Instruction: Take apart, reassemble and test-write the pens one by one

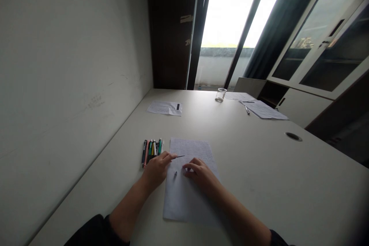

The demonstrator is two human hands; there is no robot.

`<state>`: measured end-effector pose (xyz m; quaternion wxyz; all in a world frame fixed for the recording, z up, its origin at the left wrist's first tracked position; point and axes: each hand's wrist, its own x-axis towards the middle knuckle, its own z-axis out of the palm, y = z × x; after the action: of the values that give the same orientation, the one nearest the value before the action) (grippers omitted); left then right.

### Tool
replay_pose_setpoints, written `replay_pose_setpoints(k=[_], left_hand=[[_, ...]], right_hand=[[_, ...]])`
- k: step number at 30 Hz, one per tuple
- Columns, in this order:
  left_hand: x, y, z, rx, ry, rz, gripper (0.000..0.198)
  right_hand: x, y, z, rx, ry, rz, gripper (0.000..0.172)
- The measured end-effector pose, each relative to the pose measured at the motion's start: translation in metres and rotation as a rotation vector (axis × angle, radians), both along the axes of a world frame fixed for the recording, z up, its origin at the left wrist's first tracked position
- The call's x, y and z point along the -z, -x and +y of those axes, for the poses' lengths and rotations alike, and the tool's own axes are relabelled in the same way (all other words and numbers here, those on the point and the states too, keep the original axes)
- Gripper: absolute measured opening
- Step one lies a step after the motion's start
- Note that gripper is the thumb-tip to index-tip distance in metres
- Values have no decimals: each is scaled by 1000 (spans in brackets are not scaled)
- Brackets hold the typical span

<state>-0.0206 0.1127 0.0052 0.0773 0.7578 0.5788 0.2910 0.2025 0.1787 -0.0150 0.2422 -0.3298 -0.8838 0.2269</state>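
Observation:
My left hand (158, 168) is closed in a pinch around a thin dark pen refill (180, 156), whose end points right over the paper. Beside it my right hand (198, 172) is curled above the sheet, fingertips together on something small that I cannot make out. Between the two hands a small dark pen part (175, 174) lies on the lined paper (184, 203). Writing lines cover the sheet's upper part. To the left of the paper several pens (150, 150) lie side by side, their lower ends partly hidden by my left hand.
A white table (253, 169) runs along the wall (86, 65) on the left. Farther back are a loose sheet (165, 108), a clear glass (220, 95), a stack of papers (265, 110) and a pen (247, 110). A round cable hole (293, 137) sits near the right edge.

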Motion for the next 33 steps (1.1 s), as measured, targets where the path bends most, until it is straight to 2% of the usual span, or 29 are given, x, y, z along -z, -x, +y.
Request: replay_pose_setpoints(k=[11,23,33], left_hand=[[-2,-1,-1,-21,40,88,45],[-6,-3,-3,-19,70,117,46],[-6,-2,-3,-26,56,115,44]], right_hand=[[-6,6,-12,106,22,-9,20],[-8,8,-12,49,95,57,16],[-11,11,-15,-19,116,61,21]])
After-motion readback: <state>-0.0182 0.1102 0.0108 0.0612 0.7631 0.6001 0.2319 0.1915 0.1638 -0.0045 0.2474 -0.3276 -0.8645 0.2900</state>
